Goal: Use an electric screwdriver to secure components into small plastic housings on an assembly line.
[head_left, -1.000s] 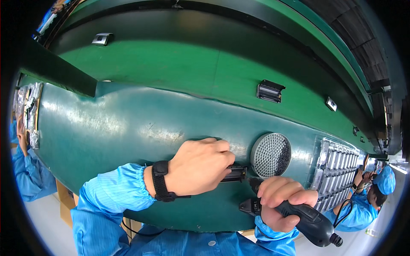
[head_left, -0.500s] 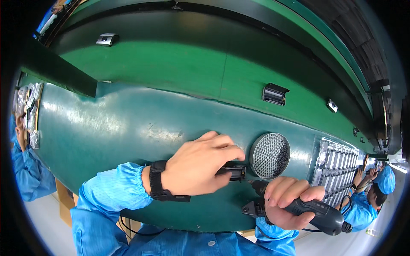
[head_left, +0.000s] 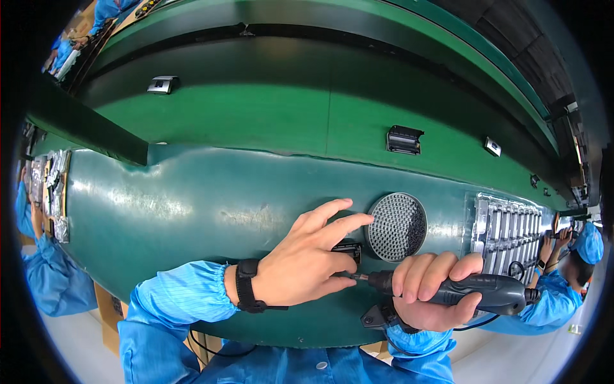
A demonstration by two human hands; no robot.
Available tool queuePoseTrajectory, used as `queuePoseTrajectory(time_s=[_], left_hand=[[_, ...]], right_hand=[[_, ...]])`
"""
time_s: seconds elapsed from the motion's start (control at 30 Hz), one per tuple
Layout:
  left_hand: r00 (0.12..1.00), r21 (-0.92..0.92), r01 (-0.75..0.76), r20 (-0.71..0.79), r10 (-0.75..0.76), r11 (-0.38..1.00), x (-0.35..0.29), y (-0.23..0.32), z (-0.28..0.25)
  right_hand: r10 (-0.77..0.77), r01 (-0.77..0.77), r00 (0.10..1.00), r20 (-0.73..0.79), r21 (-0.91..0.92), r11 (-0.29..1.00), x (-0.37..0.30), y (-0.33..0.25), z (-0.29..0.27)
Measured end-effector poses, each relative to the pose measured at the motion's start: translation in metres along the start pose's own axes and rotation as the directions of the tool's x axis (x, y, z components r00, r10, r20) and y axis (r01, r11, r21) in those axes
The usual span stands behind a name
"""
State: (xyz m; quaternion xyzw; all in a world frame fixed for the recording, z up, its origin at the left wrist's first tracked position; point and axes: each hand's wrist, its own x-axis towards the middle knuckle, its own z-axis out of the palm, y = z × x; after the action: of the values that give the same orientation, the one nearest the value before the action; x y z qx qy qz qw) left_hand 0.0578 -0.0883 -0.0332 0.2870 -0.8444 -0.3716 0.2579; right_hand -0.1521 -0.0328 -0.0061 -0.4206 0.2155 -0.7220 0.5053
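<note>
My right hand (head_left: 435, 291) is wrapped around a black electric screwdriver (head_left: 480, 291), its bit pointing left. At the bit's tip, the thumb and a bent finger of my left hand (head_left: 310, 259) come together; anything small between them is hidden. The other fingers of that hand stretch away, one reaching to the rim of a round grey dish (head_left: 389, 221). This dish has a dimpled bottom, with small dark screws gathered at its right side. Partly covered by my left hand, a black plastic housing (head_left: 349, 251) lies on the green table mat (head_left: 192, 198).
To the right is a clear plastic tray (head_left: 505, 224) with several compartments. Beyond the mat, a green belt (head_left: 256, 121) carries a black housing (head_left: 404, 139) and silver-grey parts (head_left: 163, 84). A green post (head_left: 89, 131) juts in at left. Co-workers in blue (head_left: 556, 291) sit at both sides.
My left hand has let go of the black housing and spread its upper fingers toward the dish. The screwdriver has swung more level, its bit now meeting my left fingertips. The whole view has shifted slightly.
</note>
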Motion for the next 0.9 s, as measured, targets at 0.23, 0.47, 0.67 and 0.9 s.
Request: queuePoseTrajectory(time_s=[0.23, 0.47, 0.67, 0.9], left_hand=[[1.000, -0.027, -0.011, -0.017, 0.010, 1.000, -0.0005, -0.0025, 0.0042], [1.000, -0.040, 0.013, -0.021, -0.014, 0.999, -0.0002, -0.0018, 0.0025], [0.999, -0.066, 0.018, -0.033, -0.020, 0.998, -0.0011, -0.0061, 0.0044], [0.999, -0.051, -0.002, -0.035, 0.000, 0.999, -0.0026, -0.0057, 0.0066]], right_hand=[[0.003, -0.003, 1.000, 0.001, 0.011, 1.000, -0.0005, -0.0013, 0.0005], [0.000, 0.000, 1.000, 0.010, -0.006, 1.000, -0.0003, -0.0019, 0.0024], [-0.011, 0.011, 1.000, 0.000, -0.005, 1.000, -0.0012, 0.0012, 0.0030], [-0.010, 0.010, 1.000, 0.003, -0.007, 1.000, -0.0008, 0.0025, 0.0036]])
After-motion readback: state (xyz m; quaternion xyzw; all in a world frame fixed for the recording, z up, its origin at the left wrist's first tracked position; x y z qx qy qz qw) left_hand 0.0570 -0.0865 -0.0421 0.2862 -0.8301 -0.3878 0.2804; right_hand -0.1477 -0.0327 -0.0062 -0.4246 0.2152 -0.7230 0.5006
